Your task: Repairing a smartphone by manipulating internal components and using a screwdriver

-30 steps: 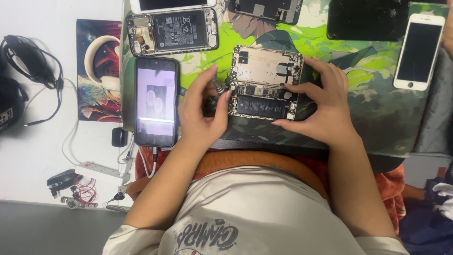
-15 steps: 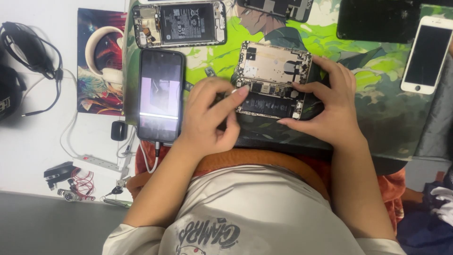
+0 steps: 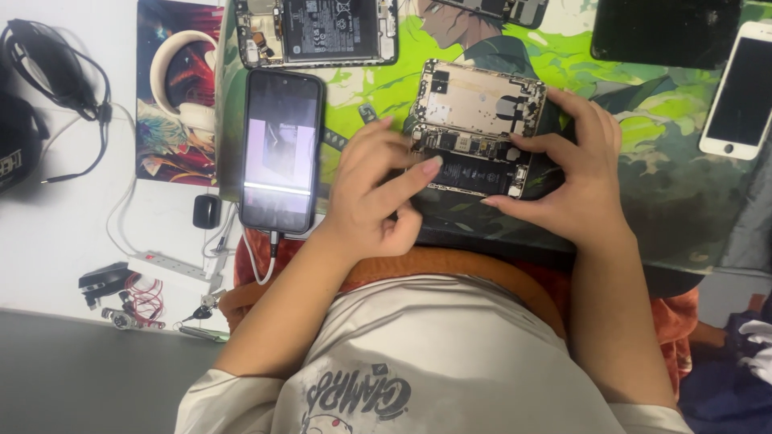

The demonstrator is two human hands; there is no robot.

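Phone (image 3: 476,128) open, right hand (image 3: 572,181) grasping its edge; left hand (image 3: 371,189) half-curled, forefinger on battery (image 3: 474,173). Press gently, keep frame steady.

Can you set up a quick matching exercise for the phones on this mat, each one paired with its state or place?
Things:
1. opened phone
2. black phone
3. white phone
4. second opened phone

States or places:
A. far right of the mat, screen dark
B. top edge of the view, back off, battery showing
C. screen lit, cable plugged into its lower end
D. between the left hand and right hand, insides exposed

Pairs: 1-D, 2-C, 3-A, 4-B
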